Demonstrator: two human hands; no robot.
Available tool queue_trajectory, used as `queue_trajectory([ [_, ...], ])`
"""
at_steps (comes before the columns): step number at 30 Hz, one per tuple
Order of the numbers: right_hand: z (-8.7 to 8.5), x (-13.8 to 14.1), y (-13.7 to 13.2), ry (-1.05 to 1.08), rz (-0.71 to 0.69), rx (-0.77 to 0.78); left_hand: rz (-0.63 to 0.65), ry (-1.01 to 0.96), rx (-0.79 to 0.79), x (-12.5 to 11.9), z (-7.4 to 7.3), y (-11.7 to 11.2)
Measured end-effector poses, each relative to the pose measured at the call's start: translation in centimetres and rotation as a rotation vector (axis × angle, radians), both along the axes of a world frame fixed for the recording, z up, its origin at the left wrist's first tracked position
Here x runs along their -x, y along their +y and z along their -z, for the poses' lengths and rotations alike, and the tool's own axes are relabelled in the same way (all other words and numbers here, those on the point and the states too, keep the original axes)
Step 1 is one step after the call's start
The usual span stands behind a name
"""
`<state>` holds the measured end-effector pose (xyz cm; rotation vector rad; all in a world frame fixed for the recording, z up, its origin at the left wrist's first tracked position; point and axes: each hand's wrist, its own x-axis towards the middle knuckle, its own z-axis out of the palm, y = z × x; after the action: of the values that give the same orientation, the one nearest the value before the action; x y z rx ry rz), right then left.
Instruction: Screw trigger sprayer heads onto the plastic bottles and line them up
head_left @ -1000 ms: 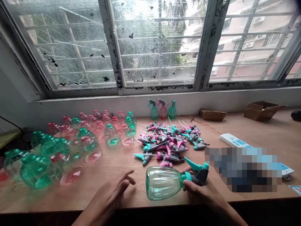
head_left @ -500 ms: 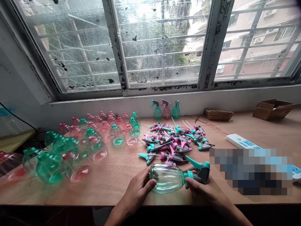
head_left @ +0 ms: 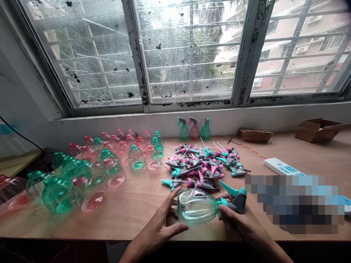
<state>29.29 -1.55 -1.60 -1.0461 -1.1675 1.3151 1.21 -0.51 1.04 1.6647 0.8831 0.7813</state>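
- Gripping the green spray bottle (head_left: 196, 209) by its neck, the right hand (head_left: 244, 221) is holding it sideways near the front edge of the table (head_left: 137, 204).
- The left hand (head_left: 160, 223) is keeping thumb and fingers wide apart around the base; contact is unclear.
- Trigger sprayer heads (head_left: 205, 171) are lying piled just beyond.
- Headless bottles (head_left: 57, 199) are standing leftward.

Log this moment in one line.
bottle: sideways, sprayer on; right hand: holding neck end; left hand: open at base; loose sprayers: heaped beyond
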Motion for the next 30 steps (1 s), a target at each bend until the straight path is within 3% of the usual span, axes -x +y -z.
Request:
queue_trajectory([
  [8,0.2,-0.03,0.29,0.058,-0.005,-0.002,-0.104,0.057,-0.018,-0.18,0.7,-0.23],
  [19,0.46,0.01,0.38,0.07,-0.007,-0.003,-0.071,0.129,-0.064,-0.47,-0.23,-0.21],
  [25,0.36,0.07,0.26,0.087,-0.009,0.011,0.046,-0.028,-0.013,-0.45,0.29,0.01],
  [30,0.59,0.0,0.2,0.074,0.001,0.011,0.008,-0.037,0.026,-0.48,-0.09,-0.26],
])
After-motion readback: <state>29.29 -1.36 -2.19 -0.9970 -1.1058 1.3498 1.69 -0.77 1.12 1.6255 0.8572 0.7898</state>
